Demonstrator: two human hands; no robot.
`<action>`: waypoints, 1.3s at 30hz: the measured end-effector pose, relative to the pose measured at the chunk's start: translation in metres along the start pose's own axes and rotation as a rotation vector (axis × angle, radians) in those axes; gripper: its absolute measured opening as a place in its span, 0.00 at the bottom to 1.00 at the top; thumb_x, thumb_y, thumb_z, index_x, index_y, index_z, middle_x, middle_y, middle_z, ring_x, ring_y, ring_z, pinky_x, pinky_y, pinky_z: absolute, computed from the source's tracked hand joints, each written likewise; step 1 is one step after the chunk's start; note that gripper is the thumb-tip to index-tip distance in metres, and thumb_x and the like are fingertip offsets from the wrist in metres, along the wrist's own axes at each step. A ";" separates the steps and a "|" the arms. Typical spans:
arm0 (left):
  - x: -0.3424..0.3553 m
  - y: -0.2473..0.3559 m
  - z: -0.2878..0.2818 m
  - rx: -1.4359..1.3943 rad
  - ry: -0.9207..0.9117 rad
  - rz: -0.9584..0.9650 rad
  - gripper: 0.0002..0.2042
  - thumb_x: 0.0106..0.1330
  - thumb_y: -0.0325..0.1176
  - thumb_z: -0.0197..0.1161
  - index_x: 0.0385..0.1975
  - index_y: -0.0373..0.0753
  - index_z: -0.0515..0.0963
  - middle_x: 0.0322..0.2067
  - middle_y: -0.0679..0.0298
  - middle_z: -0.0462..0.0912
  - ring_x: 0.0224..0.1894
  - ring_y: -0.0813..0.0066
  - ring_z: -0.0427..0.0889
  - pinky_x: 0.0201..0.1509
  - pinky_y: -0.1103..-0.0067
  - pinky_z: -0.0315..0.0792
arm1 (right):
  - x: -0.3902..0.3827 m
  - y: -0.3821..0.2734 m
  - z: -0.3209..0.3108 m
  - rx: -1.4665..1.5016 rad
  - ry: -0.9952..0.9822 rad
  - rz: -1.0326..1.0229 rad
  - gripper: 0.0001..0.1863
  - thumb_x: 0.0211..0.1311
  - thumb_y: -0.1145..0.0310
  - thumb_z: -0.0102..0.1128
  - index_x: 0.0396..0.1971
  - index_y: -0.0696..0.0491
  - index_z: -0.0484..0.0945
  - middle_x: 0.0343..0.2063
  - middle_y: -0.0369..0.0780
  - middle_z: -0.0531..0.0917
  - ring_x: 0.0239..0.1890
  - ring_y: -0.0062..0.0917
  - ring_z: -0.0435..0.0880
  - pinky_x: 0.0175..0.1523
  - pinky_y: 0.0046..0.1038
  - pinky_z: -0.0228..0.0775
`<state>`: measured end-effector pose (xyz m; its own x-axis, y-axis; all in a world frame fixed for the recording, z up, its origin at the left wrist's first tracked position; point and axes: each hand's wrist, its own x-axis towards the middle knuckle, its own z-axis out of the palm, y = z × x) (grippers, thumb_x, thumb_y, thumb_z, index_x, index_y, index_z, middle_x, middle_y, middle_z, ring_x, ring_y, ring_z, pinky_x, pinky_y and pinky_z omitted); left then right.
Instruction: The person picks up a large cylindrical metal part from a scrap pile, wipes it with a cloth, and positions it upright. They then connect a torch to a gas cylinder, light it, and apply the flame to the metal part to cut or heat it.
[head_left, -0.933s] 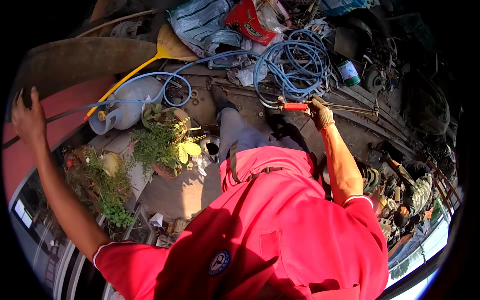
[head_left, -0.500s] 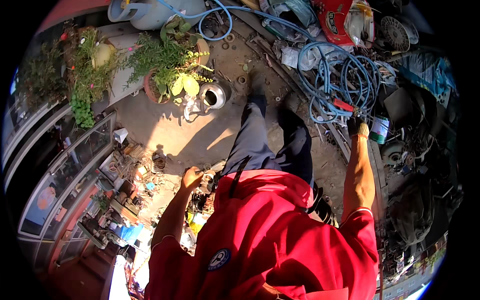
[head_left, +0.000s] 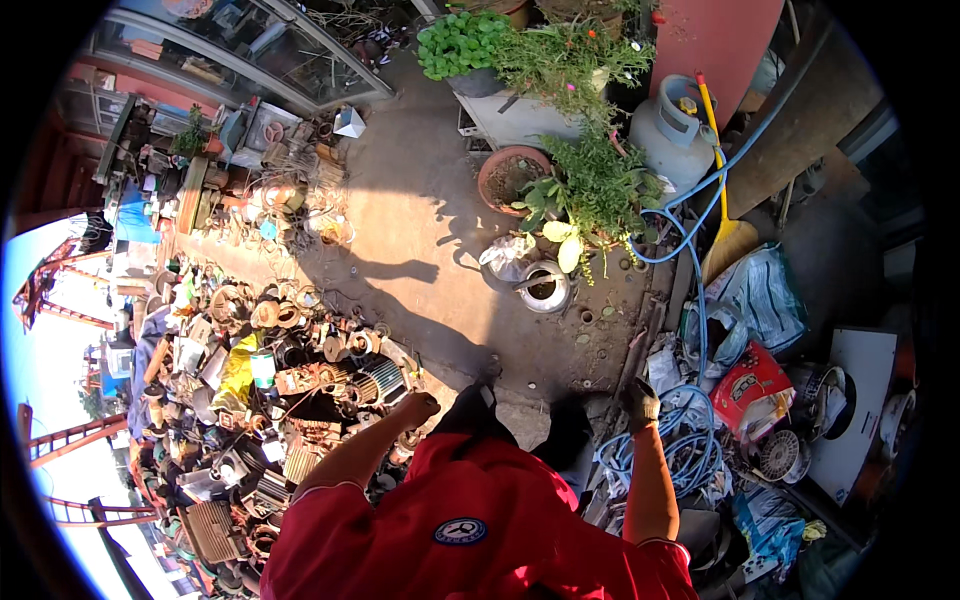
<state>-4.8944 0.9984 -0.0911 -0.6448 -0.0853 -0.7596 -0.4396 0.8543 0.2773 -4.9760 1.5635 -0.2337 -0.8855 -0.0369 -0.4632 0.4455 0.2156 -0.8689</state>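
Note:
My left hand (head_left: 420, 405) is bare and curled into a loose fist, with nothing visible in it. It hangs at the edge of a heap of used motor parts (head_left: 310, 380). My right hand (head_left: 641, 402) wears a dark work glove with a beige cuff. It is beside a coiled blue hose (head_left: 690, 440); its fingers are dark and unclear, so what it holds, if anything, does not show.
Ahead stand a metal pot (head_left: 545, 288), a potted plant (head_left: 512, 178), a grey gas cylinder (head_left: 672, 140) and a yellow-handled broom (head_left: 730, 245). A red bag (head_left: 750, 390) and a fan-like wheel (head_left: 779, 456) lie at right. Concrete ground (head_left: 390, 235) runs ahead.
My view has swung left, so the scene has shifted right and more of the parts heap shows. My legs have moved. My right hand is no longer by the hose's red-handled end.

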 end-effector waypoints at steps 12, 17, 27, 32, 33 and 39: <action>0.072 -0.301 -0.078 -0.501 -0.056 -0.257 0.20 0.60 0.44 0.68 0.47 0.37 0.84 0.40 0.51 0.88 0.39 0.59 0.88 0.43 0.67 0.79 | 0.097 -0.105 0.200 0.062 0.020 0.384 0.05 0.60 0.67 0.57 0.27 0.50 0.79 0.26 0.36 0.81 0.25 0.28 0.80 0.27 0.30 0.70; 0.133 -0.302 -0.235 -0.243 0.196 -0.191 0.20 0.64 0.45 0.58 0.47 0.36 0.82 0.43 0.46 0.85 0.49 0.45 0.83 0.53 0.59 0.76 | 0.134 -0.247 0.339 0.238 -0.140 0.384 0.12 0.65 0.61 0.62 0.32 0.55 0.80 0.25 0.35 0.80 0.23 0.21 0.78 0.28 0.24 0.70; 0.311 -0.151 -0.531 -0.191 0.268 0.452 0.21 0.66 0.43 0.62 0.53 0.36 0.77 0.48 0.49 0.83 0.51 0.51 0.82 0.56 0.64 0.75 | 0.340 -0.328 0.461 0.002 -0.019 0.540 0.10 0.65 0.66 0.52 0.28 0.53 0.79 0.20 0.36 0.80 0.19 0.27 0.79 0.21 0.31 0.66; 0.388 -0.045 -0.681 0.153 0.259 0.666 0.20 0.63 0.40 0.64 0.52 0.38 0.77 0.46 0.50 0.82 0.49 0.51 0.82 0.54 0.62 0.75 | 0.419 -0.233 0.481 -0.014 -0.256 -0.123 0.09 0.66 0.68 0.51 0.24 0.46 0.70 0.17 0.30 0.67 0.15 0.20 0.66 0.19 0.26 0.54; 0.392 -0.049 -0.722 0.298 0.315 0.612 0.20 0.63 0.40 0.64 0.53 0.38 0.76 0.46 0.51 0.82 0.50 0.51 0.81 0.55 0.62 0.74 | 0.423 -0.286 0.546 0.311 -0.406 -0.119 0.08 0.66 0.68 0.51 0.26 0.46 0.70 0.18 0.29 0.68 0.17 0.19 0.67 0.20 0.25 0.55; 0.507 0.131 -0.875 0.207 0.544 0.803 0.20 0.66 0.39 0.63 0.55 0.39 0.76 0.51 0.51 0.80 0.54 0.50 0.78 0.59 0.62 0.72 | 0.366 -0.415 0.562 0.761 0.269 0.387 0.14 0.68 0.67 0.59 0.50 0.56 0.77 0.30 0.36 0.82 0.27 0.23 0.82 0.29 0.24 0.74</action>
<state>-5.8262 0.6184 0.0744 -0.9254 0.3790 -0.0030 0.3383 0.8296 0.4443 -5.4111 0.9120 -0.1404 -0.6133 0.1548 -0.7745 0.6019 -0.5434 -0.5852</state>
